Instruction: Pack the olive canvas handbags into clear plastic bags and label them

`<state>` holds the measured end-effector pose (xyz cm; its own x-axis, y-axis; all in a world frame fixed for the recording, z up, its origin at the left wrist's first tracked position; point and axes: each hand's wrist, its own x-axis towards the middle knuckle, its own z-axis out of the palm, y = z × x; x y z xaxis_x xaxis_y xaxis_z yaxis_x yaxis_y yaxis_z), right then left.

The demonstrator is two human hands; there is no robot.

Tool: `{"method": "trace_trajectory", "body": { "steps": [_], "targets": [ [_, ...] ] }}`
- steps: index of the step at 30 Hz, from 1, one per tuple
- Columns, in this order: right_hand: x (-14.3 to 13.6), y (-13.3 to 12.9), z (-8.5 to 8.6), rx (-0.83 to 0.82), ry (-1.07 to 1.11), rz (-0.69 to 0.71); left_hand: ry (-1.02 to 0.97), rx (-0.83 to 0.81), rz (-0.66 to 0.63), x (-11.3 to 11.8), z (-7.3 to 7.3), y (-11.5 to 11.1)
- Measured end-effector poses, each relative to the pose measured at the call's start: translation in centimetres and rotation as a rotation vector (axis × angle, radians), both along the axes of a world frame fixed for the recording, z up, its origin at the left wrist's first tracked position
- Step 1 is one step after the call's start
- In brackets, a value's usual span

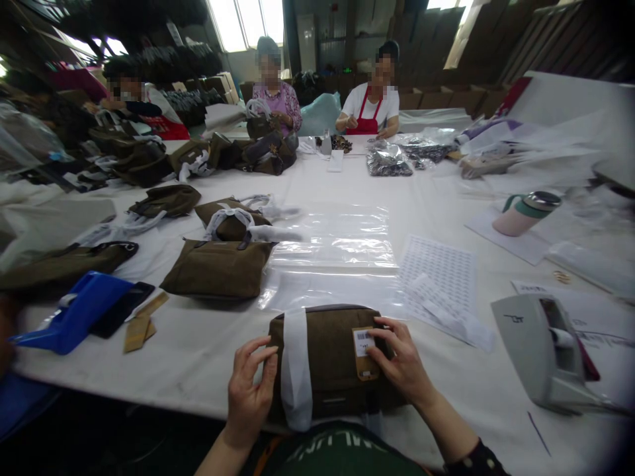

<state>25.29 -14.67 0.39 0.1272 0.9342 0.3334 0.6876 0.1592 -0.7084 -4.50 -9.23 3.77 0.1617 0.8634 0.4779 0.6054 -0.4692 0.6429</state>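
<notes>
An olive-brown fabric handbag (332, 370) lies in front of me at the table's near edge, with a white wrapped strip (296, 370) running across it. My left hand (252, 387) is at the bag's left end, fingers bent and closed against its side. A cardboard hang tag (366, 367) with a white barcode label rests on the bag's front, toward the right. My right hand (403, 360) has its thumb and forefinger closed at the tag's right edge, while its other fingers touch the bag's top right corner.
Clear plastic bags (337, 251) lie just beyond. Left are more brown bags (218, 264), a blue tape dispenser (82, 311) and cardboard tags (139, 330). Right are sticker sheets (439, 281), a grey label printer (533, 350) and a tumbler (520, 215). Co-workers (370, 106) sit across the table.
</notes>
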Motion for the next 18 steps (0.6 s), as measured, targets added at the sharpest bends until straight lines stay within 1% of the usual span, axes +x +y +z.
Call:
{"method": "trace_trajectory", "body": {
  "steps": [7,13,15,18],
  "targets": [
    [0.5,-0.1,0.0,-0.012,0.039,0.004,-0.018,-0.024,0.043,-0.7,-0.3,1.3],
    [1.0,-0.1,-0.9,0.024,0.181,0.001,-0.063,-0.04,0.08,-0.9,-0.5,2.6],
    [1.4,-0.1,-1.3,0.033,0.262,-0.031,-0.065,-0.04,0.087,-1.0,-0.5,3.0],
    [2.6,0.5,-1.9,0.028,0.356,-0.16,-0.048,-0.019,0.08,-1.3,-0.6,4.3]
  ]
}}
